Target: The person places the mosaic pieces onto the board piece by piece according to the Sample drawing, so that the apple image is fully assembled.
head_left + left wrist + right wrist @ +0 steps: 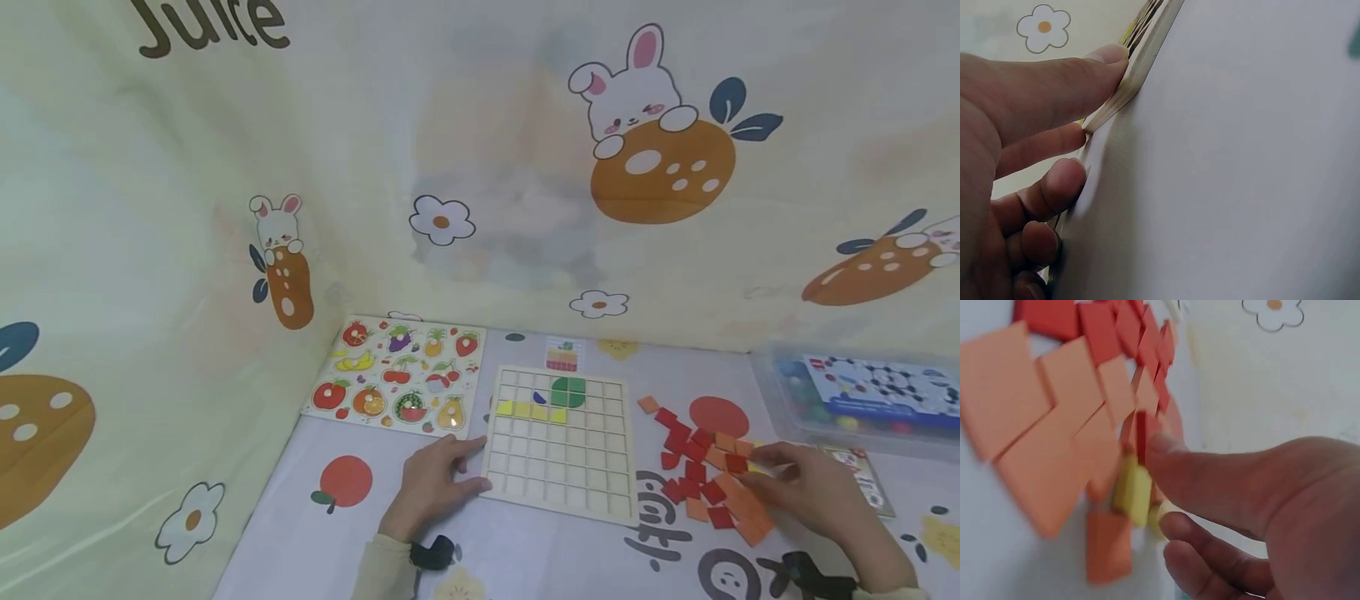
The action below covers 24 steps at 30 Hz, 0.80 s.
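A wooden grid board [558, 446] lies flat on the table. It carries a row of yellow tiles [528, 409], a green shape [567, 392] and a small purple piece [538, 397]. My left hand [472, 467] rests at the board's lower left edge. Its thumb and fingertips [1107, 59] press against the board's side [1141, 56]. To the right of the board lies a pile of red and orange tiles [708, 475]. My right hand [757, 467] reaches into this pile [1054, 419] and pinches a yellow tile [1132, 490] between thumb and finger.
A fruit peg puzzle [397, 375] lies at the back left. A small picture card [564, 356] sits behind the board. A clear plastic box [862, 396] of coloured beads stands at the right, with a card [866, 475] in front of it. Printed cloth walls [480, 167] enclose the back and left.
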Each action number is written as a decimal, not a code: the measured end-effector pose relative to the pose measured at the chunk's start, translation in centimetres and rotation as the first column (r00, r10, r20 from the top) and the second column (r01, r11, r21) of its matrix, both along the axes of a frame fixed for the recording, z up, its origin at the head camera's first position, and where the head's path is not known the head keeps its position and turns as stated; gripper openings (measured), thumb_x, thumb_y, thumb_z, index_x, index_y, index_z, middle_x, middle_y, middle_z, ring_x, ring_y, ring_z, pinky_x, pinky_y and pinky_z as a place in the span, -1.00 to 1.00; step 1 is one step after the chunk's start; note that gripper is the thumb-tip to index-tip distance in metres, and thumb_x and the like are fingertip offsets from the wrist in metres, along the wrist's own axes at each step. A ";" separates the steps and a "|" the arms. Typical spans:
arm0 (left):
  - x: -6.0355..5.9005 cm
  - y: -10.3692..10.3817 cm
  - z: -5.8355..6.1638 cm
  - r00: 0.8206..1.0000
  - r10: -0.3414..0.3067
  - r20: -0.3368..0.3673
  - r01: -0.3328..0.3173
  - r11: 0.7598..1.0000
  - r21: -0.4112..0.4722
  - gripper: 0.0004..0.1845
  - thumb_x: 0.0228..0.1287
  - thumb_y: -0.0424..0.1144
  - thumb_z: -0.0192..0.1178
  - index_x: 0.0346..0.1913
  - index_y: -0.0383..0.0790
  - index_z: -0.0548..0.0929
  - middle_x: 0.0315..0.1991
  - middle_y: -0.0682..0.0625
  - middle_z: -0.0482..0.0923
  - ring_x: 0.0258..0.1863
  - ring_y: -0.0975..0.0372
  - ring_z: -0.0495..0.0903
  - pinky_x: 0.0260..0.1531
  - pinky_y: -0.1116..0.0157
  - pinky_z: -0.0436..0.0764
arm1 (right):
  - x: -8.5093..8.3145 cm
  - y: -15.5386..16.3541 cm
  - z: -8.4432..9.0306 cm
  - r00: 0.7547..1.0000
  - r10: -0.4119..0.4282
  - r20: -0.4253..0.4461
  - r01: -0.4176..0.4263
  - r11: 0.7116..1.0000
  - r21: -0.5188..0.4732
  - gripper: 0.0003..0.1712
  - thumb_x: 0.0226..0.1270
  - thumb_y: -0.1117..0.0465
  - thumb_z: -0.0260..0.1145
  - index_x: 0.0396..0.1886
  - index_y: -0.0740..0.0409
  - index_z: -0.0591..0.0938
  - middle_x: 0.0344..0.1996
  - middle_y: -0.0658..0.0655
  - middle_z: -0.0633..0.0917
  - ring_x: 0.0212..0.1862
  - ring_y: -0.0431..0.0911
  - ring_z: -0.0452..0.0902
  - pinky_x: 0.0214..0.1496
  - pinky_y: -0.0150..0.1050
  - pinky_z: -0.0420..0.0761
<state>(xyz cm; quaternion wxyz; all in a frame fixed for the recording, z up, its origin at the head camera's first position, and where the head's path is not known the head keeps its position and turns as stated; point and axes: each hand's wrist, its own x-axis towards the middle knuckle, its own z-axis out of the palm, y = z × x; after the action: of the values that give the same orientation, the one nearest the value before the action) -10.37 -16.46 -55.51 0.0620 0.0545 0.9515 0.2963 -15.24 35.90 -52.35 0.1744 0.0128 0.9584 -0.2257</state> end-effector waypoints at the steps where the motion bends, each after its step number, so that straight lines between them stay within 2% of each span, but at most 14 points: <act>1: 0.0 -0.1 -0.1 1.000 0.003 0.000 -0.003 1.000 -0.001 -0.33 0.15 0.14 0.56 0.37 0.21 0.68 -0.41 0.23 0.41 -0.44 0.37 0.32 -0.36 0.36 0.27 | 0.0 0.2 -0.1 1.000 -0.007 0.005 0.007 1.000 0.007 -0.07 0.13 -0.29 0.61 0.20 0.39 0.66 0.06 0.48 0.70 -0.09 0.17 0.66 -0.19 0.02 0.74; 4: 0.1 -0.2 -0.2 1.000 0.007 -0.006 -0.007 1.000 -0.007 -0.33 0.15 0.15 0.56 0.37 0.22 0.68 -0.42 0.24 0.40 -0.44 0.38 0.32 -0.36 0.36 0.27 | 0.1 0.5 -0.6 1.000 -0.013 0.015 0.013 1.000 0.016 -0.12 0.13 -0.23 0.63 0.16 0.39 0.67 0.03 0.49 0.71 -0.09 0.20 0.65 -0.17 0.06 0.71; 11: 0.0 -0.3 -0.4 1.000 0.001 -0.021 -0.001 1.000 -0.004 -0.33 0.14 0.15 0.56 0.36 0.22 0.69 -0.42 0.25 0.40 -0.45 0.39 0.31 -0.36 0.37 0.27 | 0.3 0.6 -1.2 1.000 -0.029 0.007 0.029 1.000 -0.005 -0.34 0.22 -0.08 0.62 0.06 0.37 0.71 -0.14 0.38 0.78 -0.19 0.08 0.69 -0.18 0.04 0.72; 16: 0.0 -0.2 -0.4 1.000 -0.001 -0.018 0.001 1.000 0.004 -0.33 0.14 0.15 0.56 0.36 0.22 0.69 -0.42 0.25 0.41 -0.45 0.39 0.31 -0.37 0.36 0.26 | 0.4 0.7 -1.4 0.997 -0.076 0.016 0.076 0.997 -0.004 -0.35 0.25 -0.07 0.60 0.01 0.40 0.63 -0.21 0.34 0.75 -0.23 0.03 0.65 -0.19 0.00 0.70; 18: 0.0 -0.2 -0.4 1.000 -0.004 -0.020 0.005 1.000 0.004 -0.33 0.14 0.16 0.56 0.36 0.22 0.69 -0.42 0.25 0.41 -0.45 0.39 0.31 -0.37 0.37 0.26 | 0.6 0.8 -1.4 0.997 -0.079 -0.006 0.079 0.997 -0.010 -0.34 0.30 -0.06 0.57 0.04 0.40 0.57 -0.21 0.35 0.74 -0.23 0.05 0.65 -0.20 0.00 0.69; 22: 0.0 -0.2 -0.4 1.000 -0.007 -0.024 0.007 1.000 0.003 -0.33 0.14 0.15 0.56 0.36 0.21 0.69 -0.42 0.25 0.41 -0.45 0.40 0.30 -0.37 0.37 0.26 | 0.9 0.9 -1.5 0.989 -0.088 -0.116 0.085 0.996 -0.033 -0.35 0.40 -0.06 0.48 0.16 0.36 0.51 -0.17 0.42 0.72 -0.23 0.11 0.68 -0.24 0.05 0.72; 24: 0.0 -0.1 -0.4 1.000 -0.006 -0.025 0.006 1.000 0.004 -0.33 0.14 0.15 0.56 0.36 0.21 0.69 -0.42 0.25 0.41 -0.45 0.40 0.31 -0.37 0.36 0.26 | 1.0 0.8 -1.5 0.981 -0.105 -0.161 0.098 0.994 -0.049 -0.36 0.45 -0.08 0.44 0.20 0.33 0.51 -0.14 0.46 0.71 -0.22 0.13 0.68 -0.28 0.02 0.72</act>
<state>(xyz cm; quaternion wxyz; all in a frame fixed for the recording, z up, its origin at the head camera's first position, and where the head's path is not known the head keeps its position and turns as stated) -10.39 -16.61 -55.91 0.0510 0.0613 0.9514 0.2973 -14.25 36.71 -53.87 0.0839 0.0396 0.9627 -0.2541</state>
